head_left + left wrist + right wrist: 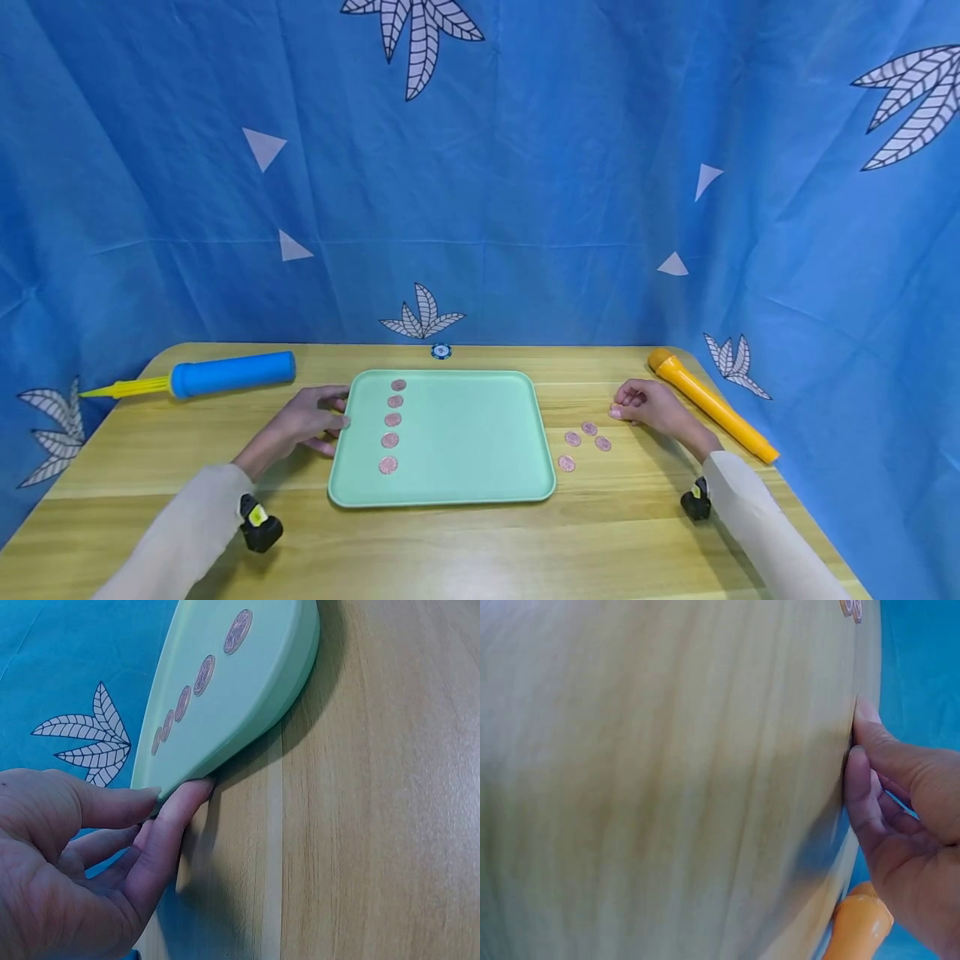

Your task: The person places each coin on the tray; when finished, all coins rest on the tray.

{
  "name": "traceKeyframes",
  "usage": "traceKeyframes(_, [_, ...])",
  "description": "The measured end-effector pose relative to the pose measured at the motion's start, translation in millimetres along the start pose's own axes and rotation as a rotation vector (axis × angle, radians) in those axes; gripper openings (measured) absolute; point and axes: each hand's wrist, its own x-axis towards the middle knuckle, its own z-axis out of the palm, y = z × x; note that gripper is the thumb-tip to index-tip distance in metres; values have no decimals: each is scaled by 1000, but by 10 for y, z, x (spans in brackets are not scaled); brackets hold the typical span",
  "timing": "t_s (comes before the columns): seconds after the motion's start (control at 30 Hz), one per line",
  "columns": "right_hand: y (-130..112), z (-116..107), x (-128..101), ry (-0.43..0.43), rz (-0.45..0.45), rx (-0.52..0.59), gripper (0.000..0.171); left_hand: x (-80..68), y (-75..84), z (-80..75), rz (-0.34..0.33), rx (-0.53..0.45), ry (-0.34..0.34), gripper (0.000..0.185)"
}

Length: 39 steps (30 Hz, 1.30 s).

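Observation:
On the table lies a light green tray (465, 442), with several copper-coloured coins (390, 441) in a column along its left side. My left hand (313, 419) holds the tray's left edge. In the left wrist view the thumb (124, 808) is on the rim and a finger reaches under the side. To the right of the tray, several loose coins (573, 438) lie on the wood. My right hand (647, 406) is just beyond them, its thumb and fingertips bent together at the table surface. Whether a coin is between those fingertips is hidden.
A blue pump (234, 374) with a yellow nozzle lies at the back left. An orange toy microphone (712, 406) lies along the right edge. Behind the tray, a small blue-and-white chip (441, 351) sits near the back edge. A blue curtain (480, 167) hangs behind.

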Motion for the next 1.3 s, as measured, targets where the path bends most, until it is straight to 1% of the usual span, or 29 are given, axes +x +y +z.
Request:
traceKeyframes(0.1, [-39,14,13,-3,23,15,15,0,6,-7,-7,3,7,69])
traceKeyframes(0.27, [-189,83,49,-12,69,154,13,6,7,-3,-22,15,14,69])
traceKeyframes(0.3, [-239,107,69,-4,76,185,13,4,5,-2,-25,18,14,69])
traceKeyframes(0.43, [-489,196,182,34,50,265,16,4,5,10,-35,26,21,68])
traceKeyframes(0.57, [-757,303,317,28,46,350,19,-5,18,15,-32,32,22,68])
traceKeyframes(0.7, [-1010,462,434,-28,58,407,20,-12,37,19,-27,34,17,68])
traceKeyframes(0.9, [-1380,716,561,-180,53,506,23,-5,33,22,-28,40,24,67])
traceKeyframes(1.0, [-1517,851,617,-224,62,545,23,-2,26,21,-29,41,25,67])
traceKeyframes(1.07, [-1580,940,652,-223,73,561,21,7,31,28,-29,40,23,67])
traceKeyframes(1.13, [-1648,1031,686,-194,96,579,19,11,34,30,-28,35,19,67])
traceKeyframes(1.3, [-1795,1240,777,-135,148,613,16,-15,24,-12,11,13,-11,66])
